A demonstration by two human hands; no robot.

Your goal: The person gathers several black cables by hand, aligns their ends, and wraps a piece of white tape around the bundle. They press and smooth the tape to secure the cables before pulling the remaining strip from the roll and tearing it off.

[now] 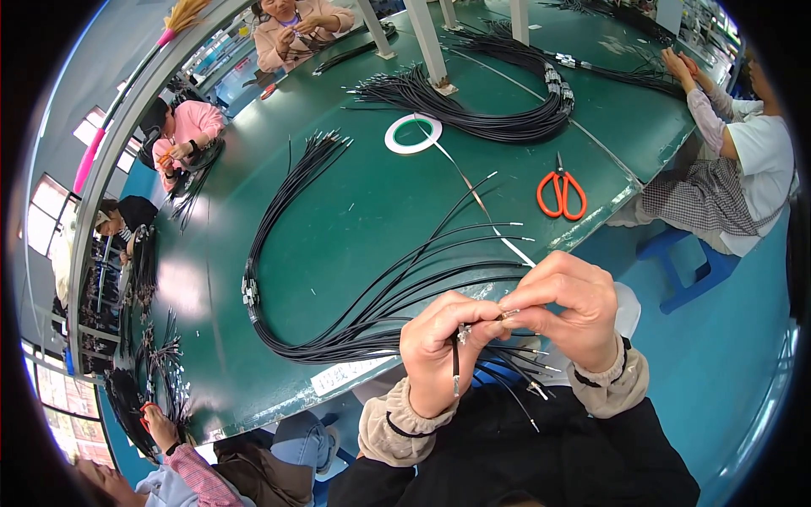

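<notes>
Low centre of the frame: left hand (441, 359) pinches a black wire (455, 365) upright, fingers closed on it. Right hand (564, 306) pinches the wire's metal tip (509, 314), thumb against fingertips. The hands touch. Behind them a looped wire bundle (338, 253) lies on the green table (355, 211). Orange scissors (561, 194) and a white tape roll (413, 133) sit upper centre, well apart.

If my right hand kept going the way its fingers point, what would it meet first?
Your right hand points left, fingertips pinching the metal cable end. Going on, it would meet your left hand almost at once; they look nearly touching, though depth is unclear.
</notes>
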